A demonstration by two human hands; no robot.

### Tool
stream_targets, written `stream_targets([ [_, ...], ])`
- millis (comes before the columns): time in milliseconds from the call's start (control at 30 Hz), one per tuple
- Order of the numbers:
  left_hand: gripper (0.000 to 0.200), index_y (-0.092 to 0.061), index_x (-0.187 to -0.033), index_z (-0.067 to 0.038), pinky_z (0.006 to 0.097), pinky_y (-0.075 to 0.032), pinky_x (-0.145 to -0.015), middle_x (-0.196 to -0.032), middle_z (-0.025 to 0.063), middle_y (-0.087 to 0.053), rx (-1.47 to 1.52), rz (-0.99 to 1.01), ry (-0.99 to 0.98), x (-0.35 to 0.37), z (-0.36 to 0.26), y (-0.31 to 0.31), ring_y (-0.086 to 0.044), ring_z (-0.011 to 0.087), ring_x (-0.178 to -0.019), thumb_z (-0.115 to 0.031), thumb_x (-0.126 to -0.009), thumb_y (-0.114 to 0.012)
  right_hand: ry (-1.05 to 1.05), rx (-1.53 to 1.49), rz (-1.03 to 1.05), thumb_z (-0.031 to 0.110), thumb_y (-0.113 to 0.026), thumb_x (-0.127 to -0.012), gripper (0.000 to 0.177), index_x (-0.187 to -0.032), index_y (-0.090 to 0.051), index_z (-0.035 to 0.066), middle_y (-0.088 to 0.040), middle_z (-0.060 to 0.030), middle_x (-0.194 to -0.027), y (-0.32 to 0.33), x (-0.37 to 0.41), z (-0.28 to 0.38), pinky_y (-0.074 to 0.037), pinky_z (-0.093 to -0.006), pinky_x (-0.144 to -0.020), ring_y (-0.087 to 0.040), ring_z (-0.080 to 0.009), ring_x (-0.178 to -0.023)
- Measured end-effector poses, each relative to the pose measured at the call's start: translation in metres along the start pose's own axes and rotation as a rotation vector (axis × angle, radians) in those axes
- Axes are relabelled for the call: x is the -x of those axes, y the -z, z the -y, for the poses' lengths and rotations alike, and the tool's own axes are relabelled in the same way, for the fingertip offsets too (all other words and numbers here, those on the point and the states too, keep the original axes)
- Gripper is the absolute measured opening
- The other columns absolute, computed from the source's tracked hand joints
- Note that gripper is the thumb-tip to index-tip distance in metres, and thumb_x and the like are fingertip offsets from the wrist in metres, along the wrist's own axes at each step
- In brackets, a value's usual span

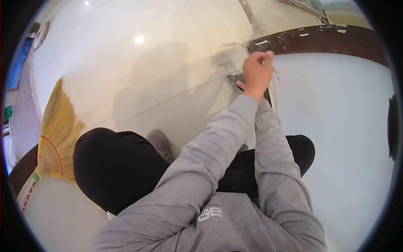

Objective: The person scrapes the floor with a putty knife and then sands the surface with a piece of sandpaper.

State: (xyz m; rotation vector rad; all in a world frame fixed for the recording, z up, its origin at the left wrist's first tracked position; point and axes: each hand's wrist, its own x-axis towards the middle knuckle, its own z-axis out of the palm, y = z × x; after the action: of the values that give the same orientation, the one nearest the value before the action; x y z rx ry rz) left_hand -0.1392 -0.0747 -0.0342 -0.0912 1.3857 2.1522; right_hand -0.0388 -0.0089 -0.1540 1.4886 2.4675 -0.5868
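My left hand (257,74) is over the near end of a curved dark brown strip (310,40), its fingers curled together. Whatever it holds, if anything, is too small or blurred to make out. Under it, my right hand is almost wholly hidden; its grey sleeve ends just below the left wrist. A dark flat piece with a pale, worn edge (233,78) lies beside the hands on the left. White patches mark the brown strip, and dark crumbs (277,75) dot the pale surface to the right.
A straw broom (58,126) with a labelled handle (27,194) is at the left. Pale floor tiles (168,63) with grey smudges lie ahead. A smooth whitish surface (336,126) spreads at the right. My grey shoe (159,144) is between the knees.
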Motion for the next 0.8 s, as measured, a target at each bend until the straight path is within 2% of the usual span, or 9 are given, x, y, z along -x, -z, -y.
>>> stream_targets([
  [100, 0.031, -0.063, -0.081, 0.000, 0.0316, -0.052, -0.060, -0.083, 0.0105, -0.069, -0.415, -0.451, -0.272, 0.002, 0.069, 0.029, -0.070, 0.0210, -0.060, -0.027, -0.094, -0.066, -0.171, -0.458, 0.164, 0.032, -0.069, -0.093, 0.045, -0.121, -0.058, -0.001, -0.069, -0.0167, -0.097, -0.004, -0.006, -0.025, -0.054, -0.0398, -0.063, -0.066, -0.0269, -0.078],
  [167, 0.027, -0.058, -0.089, -0.005, 0.0383, -0.051, -0.067, -0.081, 0.0089, -0.064, -0.517, -0.545, -0.012, 0.012, 0.091, 0.056, -0.064, 0.0254, -0.067, -0.030, -0.093, -0.066, -0.301, -0.793, 0.289, 0.023, -0.066, -0.096, 0.032, -0.109, -0.054, -0.004, -0.064, -0.0122, -0.081, 0.012, 0.013, 0.002, -0.047, -0.0320, -0.045, -0.059, -0.0173, -0.056],
  [200, 0.027, -0.058, -0.089, -0.005, 0.0383, -0.051, -0.067, -0.081, 0.0089, -0.064, -0.528, -0.540, -0.011, 0.016, 0.090, 0.066, -0.064, 0.0254, -0.067, -0.030, -0.093, -0.066, -0.309, -0.802, 0.291, 0.023, -0.066, -0.096, 0.032, -0.109, -0.054, -0.004, -0.064, -0.0122, -0.081, 0.011, 0.015, 0.006, -0.047, -0.0320, -0.045, -0.059, -0.0173, -0.056],
  [267, 0.031, -0.054, -0.098, -0.005, 0.0357, -0.052, -0.059, -0.084, 0.0096, -0.063, -0.389, -0.477, 0.404, 0.022, 0.082, 0.079, -0.061, 0.0233, -0.053, -0.033, -0.092, -0.066, -0.341, -0.910, 0.486, 0.022, -0.064, -0.098, 0.028, -0.109, -0.050, 0.000, -0.062, -0.0095, -0.077, 0.008, 0.017, 0.010, -0.046, -0.0334, -0.044, -0.057, -0.0162, -0.054],
  [300, 0.037, -0.052, -0.104, -0.005, 0.0350, -0.051, -0.048, -0.078, 0.0078, -0.062, -0.350, -0.437, 0.426, 0.019, 0.100, 0.085, -0.057, 0.0210, -0.043, -0.037, -0.092, -0.067, -0.342, -0.890, 0.476, 0.020, -0.061, -0.099, 0.027, -0.111, -0.049, 0.000, -0.062, -0.0092, -0.077, 0.008, 0.025, 0.019, -0.045, -0.0334, -0.043, -0.057, -0.0164, -0.054],
  [433, 0.040, -0.054, -0.108, -0.002, 0.0362, -0.047, -0.041, -0.072, 0.0086, -0.063, -0.335, -0.338, 0.595, 0.024, 0.097, 0.096, -0.057, 0.0199, -0.043, -0.036, -0.092, -0.067, -0.398, -1.019, 0.531, 0.019, -0.060, -0.099, 0.021, -0.105, -0.051, 0.001, -0.061, -0.0084, -0.074, -0.012, 0.051, 0.014, -0.046, -0.0344, -0.042, -0.056, -0.0166, -0.051],
  [533, 0.040, -0.059, -0.102, 0.002, 0.0356, -0.043, -0.036, -0.066, 0.0097, -0.063, -0.195, -0.321, 0.693, 0.031, 0.119, 0.111, -0.055, 0.0187, -0.043, -0.036, -0.091, -0.068, -0.547, -1.057, 0.549, 0.018, -0.058, -0.099, 0.018, -0.102, -0.053, 0.001, -0.060, -0.0087, -0.071, -0.022, 0.062, 0.007, -0.046, -0.0345, -0.042, -0.056, -0.0173, -0.050],
  [633, 0.044, -0.061, -0.065, 0.000, 0.0353, -0.039, -0.037, -0.055, 0.0089, -0.058, -0.321, -0.341, 0.679, 0.043, 0.125, 0.119, -0.052, 0.0176, -0.040, -0.034, -0.091, -0.070, -0.588, -1.080, 0.487, 0.023, -0.060, -0.098, 0.027, -0.103, -0.056, -0.003, -0.060, -0.0103, -0.070, -0.044, 0.062, 0.011, -0.046, -0.0364, -0.043, -0.057, -0.0202, -0.051],
  [800, 0.041, -0.059, -0.063, -0.003, 0.0364, -0.034, -0.035, -0.053, 0.0074, -0.054, -0.304, -0.301, 0.691, 0.030, 0.120, 0.109, -0.047, 0.0180, -0.039, -0.031, -0.093, -0.066, -0.548, -0.930, 0.346, 0.033, -0.059, -0.098, 0.044, -0.076, -0.061, -0.005, -0.063, -0.0140, -0.068, -0.078, 0.043, 0.004, -0.042, -0.0411, -0.043, -0.058, -0.0235, -0.052],
])
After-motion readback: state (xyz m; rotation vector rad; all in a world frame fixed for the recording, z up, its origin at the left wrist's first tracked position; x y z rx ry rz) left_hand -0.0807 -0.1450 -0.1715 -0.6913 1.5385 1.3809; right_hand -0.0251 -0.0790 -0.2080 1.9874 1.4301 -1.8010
